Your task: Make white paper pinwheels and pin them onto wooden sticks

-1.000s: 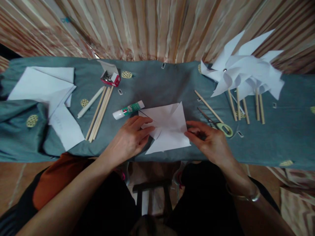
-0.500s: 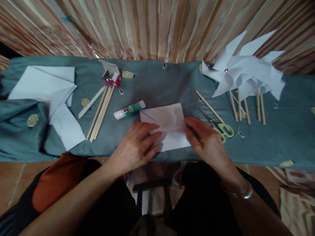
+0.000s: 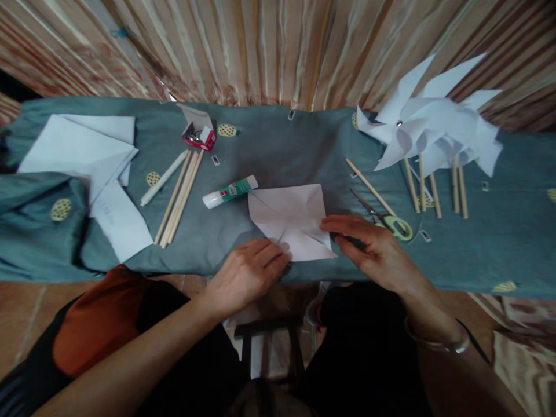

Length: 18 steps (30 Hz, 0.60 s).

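A square sheet of white paper, cut inward from its corners and creased, lies at the middle of the table's front part. My left hand is closed on its lower left, thumb and fingers pinching a paper flap. At the right edge, my right hand touches the sheet with a fingertip, its thumb and fingers apart. A glue stick with a white cap lies just beyond the sheet's upper left. Scissors with green handles rest beside my right hand, partly hidden by it.
Left on the cloth-covered table are white papers, a white rolled stick, several wooden sticks and a small red box of metal pins. Toward the right are one wooden stick and several white paper pinwheels.
My left hand has moved down to the paper's lower edge and pinches a flap there. My right hand has slid slightly down and right, fingers still at the paper's right edge.
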Each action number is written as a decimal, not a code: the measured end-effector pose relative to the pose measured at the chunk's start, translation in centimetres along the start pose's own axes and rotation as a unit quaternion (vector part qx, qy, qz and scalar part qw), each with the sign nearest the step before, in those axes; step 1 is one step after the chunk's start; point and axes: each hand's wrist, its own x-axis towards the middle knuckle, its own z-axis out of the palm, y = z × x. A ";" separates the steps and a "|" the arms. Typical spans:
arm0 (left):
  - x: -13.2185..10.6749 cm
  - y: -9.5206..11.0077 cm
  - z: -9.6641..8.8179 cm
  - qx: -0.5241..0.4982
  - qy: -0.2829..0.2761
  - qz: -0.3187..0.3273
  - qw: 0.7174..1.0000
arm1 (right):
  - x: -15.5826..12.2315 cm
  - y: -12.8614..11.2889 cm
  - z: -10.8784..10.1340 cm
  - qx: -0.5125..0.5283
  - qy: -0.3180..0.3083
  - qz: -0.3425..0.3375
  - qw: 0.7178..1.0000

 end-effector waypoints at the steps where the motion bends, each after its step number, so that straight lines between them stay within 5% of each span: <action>1: -0.1 0.0 0.0 -0.001 0.005 -0.002 1.000 | 0.0 0.0 -0.3 0.025 -0.022 0.004 0.999; 9: -0.2 0.3 -0.2 -0.042 0.023 0.005 0.999 | 0.5 -0.9 -0.1 0.175 -0.076 0.000 0.982; 18: -0.2 0.6 0.1 -0.048 0.035 -0.006 0.998 | 1.0 -0.8 1.8 0.079 -0.019 -0.019 0.996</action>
